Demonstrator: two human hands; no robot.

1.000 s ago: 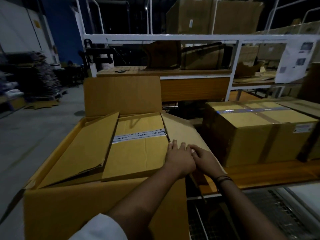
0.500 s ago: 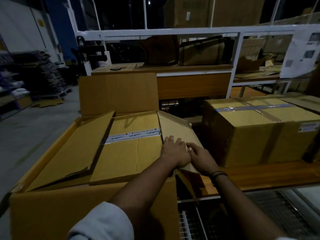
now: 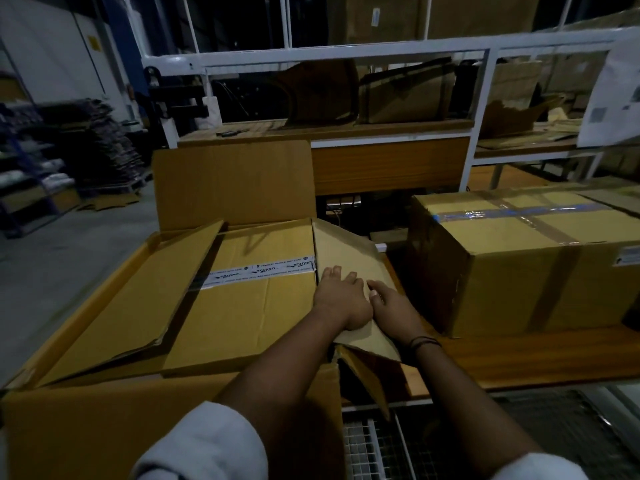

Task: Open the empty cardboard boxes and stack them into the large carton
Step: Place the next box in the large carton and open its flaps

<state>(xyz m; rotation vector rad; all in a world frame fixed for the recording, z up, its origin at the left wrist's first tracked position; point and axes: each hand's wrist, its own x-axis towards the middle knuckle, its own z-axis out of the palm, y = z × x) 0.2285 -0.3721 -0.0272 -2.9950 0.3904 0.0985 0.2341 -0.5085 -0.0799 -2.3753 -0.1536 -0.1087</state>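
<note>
**Pressing a flattened box down into the large carton**

Both hands lie side by side on a pale sheet of flattened cardboard (image 3: 349, 261) at the right-hand edge of the large carton (image 3: 104, 420). The left hand (image 3: 341, 299) is spread flat, palm down, fingers extended, pressing rather than gripping. The right hand (image 3: 393, 304), just beside it and touching it at the thumb, also lies open on the sheet; whether its fingertips curl round the edge cannot be told in this dim light.

To the left of the hands, a flattened box with a printed tape strip (image 3: 242, 299) already lies inside the carton, with another loose panel (image 3: 138, 296) tilted beyond it. The sheet under the hands hangs partly over the carton's torn right wall, so the step in hand looks like seating this piece into the stack.

The next move probably calls for sliding the sheet leftward, away from the right hand's side, until it clears the wall, then pushing it flat. Right of the hands, a taped box (image 3: 519, 268) waits on the bench (image 3: 519, 358), seemingly still to be opened.
</note>
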